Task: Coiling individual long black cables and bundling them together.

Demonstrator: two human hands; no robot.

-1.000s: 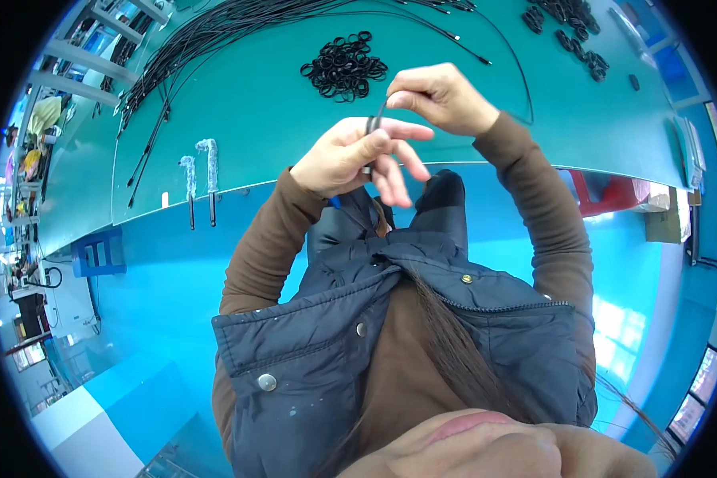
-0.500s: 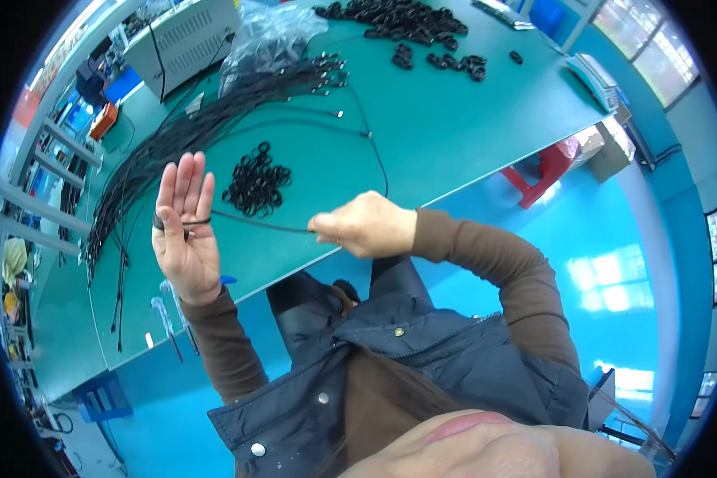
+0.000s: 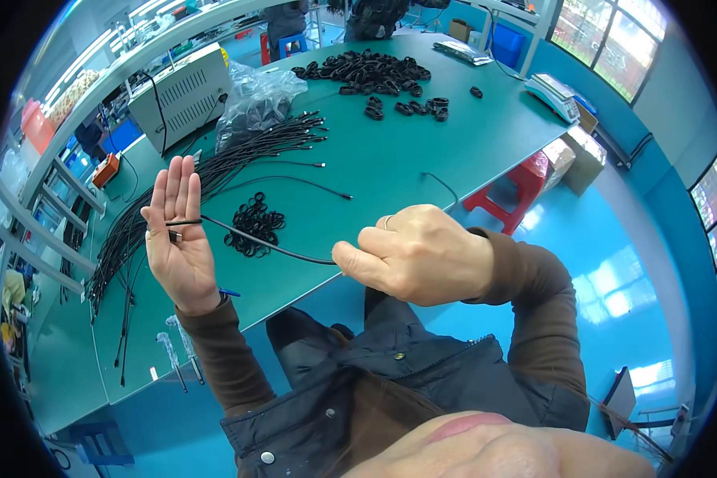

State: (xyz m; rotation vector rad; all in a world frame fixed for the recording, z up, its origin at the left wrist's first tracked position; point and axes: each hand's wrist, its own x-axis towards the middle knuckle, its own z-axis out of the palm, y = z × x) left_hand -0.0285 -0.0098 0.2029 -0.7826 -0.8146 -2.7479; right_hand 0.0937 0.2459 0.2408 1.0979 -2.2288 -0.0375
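Note:
My left hand (image 3: 185, 271) is raised palm up over the table's front left, fingers straight and side by side. A thin black cable (image 3: 256, 239) crosses its fingers, and a small plug lies on the palm by the thumb. Stretching rightward, the cable runs into my right hand (image 3: 426, 255), whose fingers are closed on it past the table edge. A loose cable length (image 3: 442, 183) curves on the table beyond that hand. Behind my left hand lie a small heap of black rings (image 3: 255, 227) and a long bundle of black cables (image 3: 231, 163) with plugs at their ends.
Many coiled black cables (image 3: 366, 73) are piled at the back of the green table (image 3: 390, 151). A clear plastic bag (image 3: 259, 99) rests beside a vented metal box (image 3: 179, 99). Tools (image 3: 170, 350) lie at the front left edge. A red stool (image 3: 506, 191) stands right of the table.
My right hand has moved right and nearer to me, drawing the cable along. Its loose length has slid across the table toward that hand. My left hand stays nearly in place, and the view has tilted up.

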